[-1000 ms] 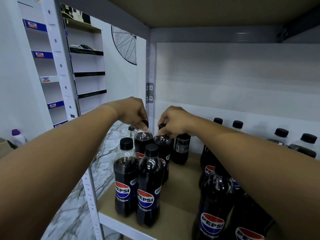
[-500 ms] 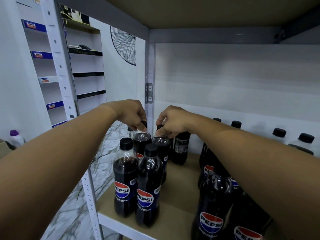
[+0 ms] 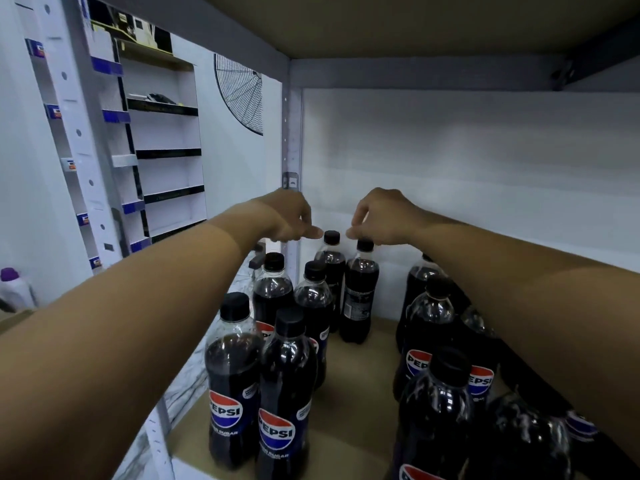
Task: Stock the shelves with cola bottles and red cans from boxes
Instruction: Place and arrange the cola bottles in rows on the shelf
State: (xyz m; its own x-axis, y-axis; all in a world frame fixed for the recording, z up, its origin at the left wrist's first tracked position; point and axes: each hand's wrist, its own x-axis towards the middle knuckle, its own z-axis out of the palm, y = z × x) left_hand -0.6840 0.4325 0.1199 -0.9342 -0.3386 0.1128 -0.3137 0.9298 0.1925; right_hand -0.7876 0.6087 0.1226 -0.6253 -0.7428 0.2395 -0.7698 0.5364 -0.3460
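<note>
Looking from the head camera into the shelf (image 3: 349,431), I take the back bottle (image 3: 331,258) at the rear post as the landmark. The left hand (image 3: 289,216) is just left of its cap, fingers loosely curled, holding nothing. The right hand (image 3: 381,216) is just right of that cap and above the cap of the next bottle (image 3: 360,292); its fingertips look close to it, but I cannot tell if they touch. Four more bottles stand in front of the landmark, and a second group is to its right. I judge the step is releasing the two rear bottles. Next, both hands should draw out without knocking caps and fetch more from the boxes, which are not visible.
</note>
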